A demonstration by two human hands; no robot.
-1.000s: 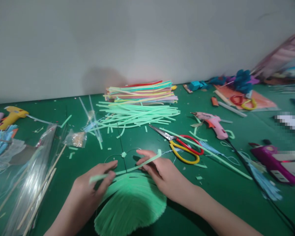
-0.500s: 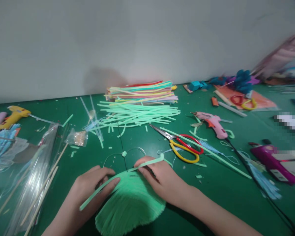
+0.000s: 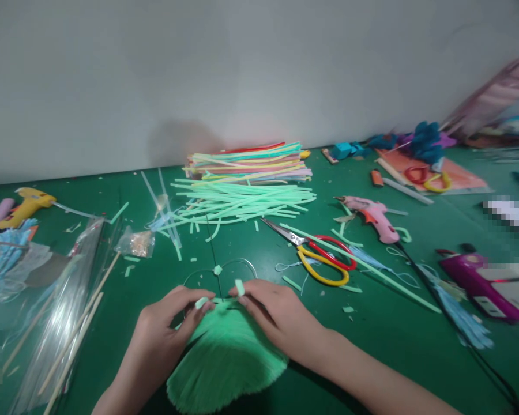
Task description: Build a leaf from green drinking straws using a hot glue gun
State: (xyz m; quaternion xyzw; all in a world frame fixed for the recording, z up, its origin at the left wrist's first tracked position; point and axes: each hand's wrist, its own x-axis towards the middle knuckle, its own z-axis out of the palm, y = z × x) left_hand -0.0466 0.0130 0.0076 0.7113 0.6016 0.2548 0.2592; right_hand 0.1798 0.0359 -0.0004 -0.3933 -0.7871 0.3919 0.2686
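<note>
A plain wall [image 3: 251,69], pale grey and unmarked, fills the upper part of the view. It meets the bench [image 3: 393,334] in a line that slopes slightly down toward the left. The bench has a dark green surface, matte and a little scuffed, which runs from the wall to the near edge of the view and out past both sides. A thin dark seam [image 3: 211,242] crosses it from back to front near the middle. The light is soft and even, perhaps from overhead, and a faint grey shadow [image 3: 181,141] lies on the wall just above the bench line. No window or floor shows in the view.
</note>
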